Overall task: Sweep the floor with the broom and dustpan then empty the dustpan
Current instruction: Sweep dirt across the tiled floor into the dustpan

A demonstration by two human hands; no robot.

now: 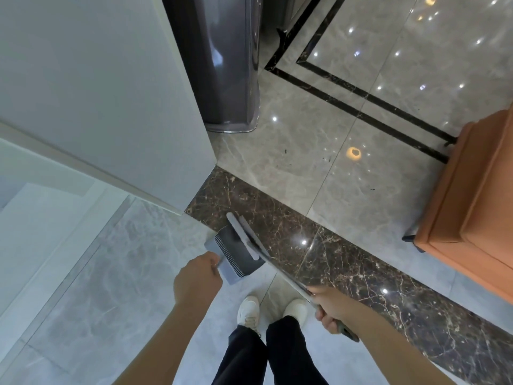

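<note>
Currently your left hand (197, 276) is clenched on the dustpan's handle, w/ the grey dustpan (236, 255) hanging just ahead of it, comb teeth along its near edge. Can't tell whether the pan touches the floor. Your right hand (331, 308) is wrapped round the broom handle, gripping near its upper end; a short length of handle sticks out behind the fist. The broom (251, 240) runs diagonally from that hand fwd and left, its long pale head lying across the dustpan's mouth, tip over the dark brown marble strip (347, 262).

Surroundings: you stand on pale grey tile (116, 273), white shoes (248, 309) just behind the pan, dark trousers below. Beyond the dark strip is glossy beige floor (305, 151) w/ black inlay lines. Small dark specks of debris (327, 159) lie on the beige tile, well apart from the pan. White wall corner (138, 107) at left; dark grey appliance (222, 65) behind it. Orange cabinet (472, 204) at right edge.
</note>
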